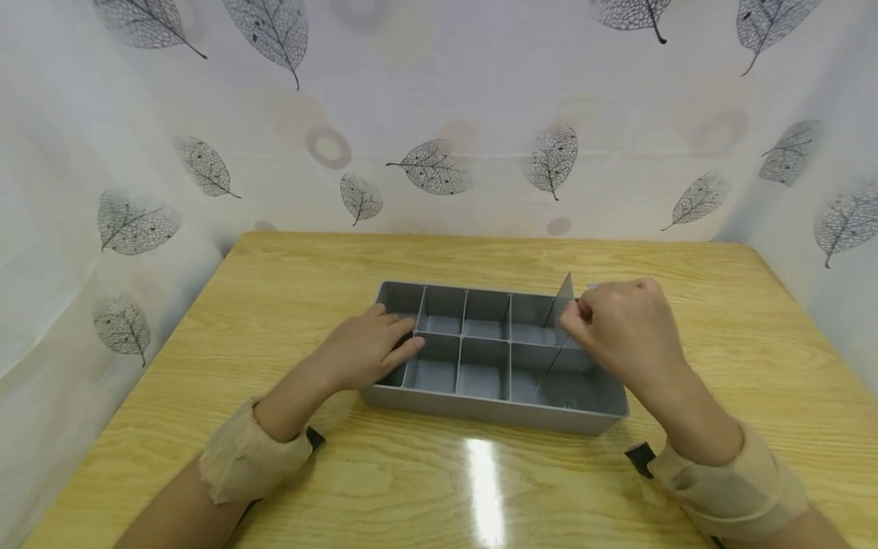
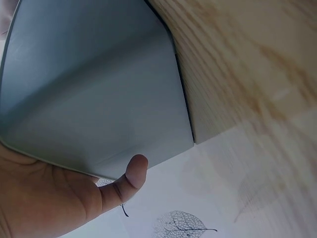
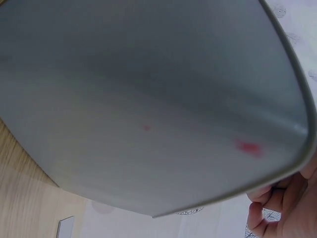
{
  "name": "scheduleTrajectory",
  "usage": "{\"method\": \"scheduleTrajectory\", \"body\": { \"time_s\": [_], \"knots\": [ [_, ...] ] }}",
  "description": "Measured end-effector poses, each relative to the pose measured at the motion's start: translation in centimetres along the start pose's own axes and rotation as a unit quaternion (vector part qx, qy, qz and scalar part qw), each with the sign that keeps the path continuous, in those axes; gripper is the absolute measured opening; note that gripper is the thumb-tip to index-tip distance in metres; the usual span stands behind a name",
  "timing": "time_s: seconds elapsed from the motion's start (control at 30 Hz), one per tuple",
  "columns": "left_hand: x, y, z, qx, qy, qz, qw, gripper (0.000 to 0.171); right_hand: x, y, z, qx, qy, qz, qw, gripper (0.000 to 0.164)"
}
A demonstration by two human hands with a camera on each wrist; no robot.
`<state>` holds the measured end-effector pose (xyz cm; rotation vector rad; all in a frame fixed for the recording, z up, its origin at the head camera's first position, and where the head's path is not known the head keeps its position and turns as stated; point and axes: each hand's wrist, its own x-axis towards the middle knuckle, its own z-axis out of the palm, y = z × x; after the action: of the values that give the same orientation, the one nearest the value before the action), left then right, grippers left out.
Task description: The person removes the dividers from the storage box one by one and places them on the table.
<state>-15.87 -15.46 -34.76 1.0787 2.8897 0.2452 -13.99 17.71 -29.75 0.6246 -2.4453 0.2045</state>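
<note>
A long grey box [image 1: 480, 412] stands on the table, split into several compartments by thin dividers [image 1: 509, 374]. At its right part, my right hand [image 1: 624, 324] pinches a thin grey divider panel [image 1: 565, 290] between thumb and curled fingers. That panel stands upright, rising above the rim; its lower edge is hard to make out. My left hand [image 1: 366, 347] rests over the box's left end, fingers fairly straight and reaching toward the first dividers. The left wrist view shows the box's outer wall [image 2: 114, 104] close up, with the thumb [image 2: 136, 171] by its edge.
The wooden table [image 1: 288, 282] extends around the box, with a leaf-print curtain [image 1: 480, 99] behind it. A small flat grey piece [image 3: 65, 227] lies on the table in the right wrist view. Red marks [image 3: 249, 148] show on the box's outer wall.
</note>
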Motion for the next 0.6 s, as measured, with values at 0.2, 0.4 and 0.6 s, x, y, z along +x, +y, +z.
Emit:
{"method": "scheduleTrajectory", "body": {
  "time_s": [0.2, 0.4, 0.6],
  "knots": [
    [0.1, 0.0, 0.1, 0.006, 0.0, 0.002, 1.0, 0.059, 0.0, 0.0, -0.3, -0.004, 0.012, 0.001, 1.0, 0.034],
    [0.1, 0.0, 0.1, 0.013, -0.004, 0.009, 0.9999, 0.058, 0.1, -0.1, -0.6, -0.008, 0.033, 0.001, 0.999, 0.034],
    [0.0, 0.0, 0.0, 0.015, -0.006, 0.009, 0.9998, 0.057, 0.3, 0.5, -1.7, 0.002, 0.129, 0.018, 0.992, 0.027]
  ]
}}
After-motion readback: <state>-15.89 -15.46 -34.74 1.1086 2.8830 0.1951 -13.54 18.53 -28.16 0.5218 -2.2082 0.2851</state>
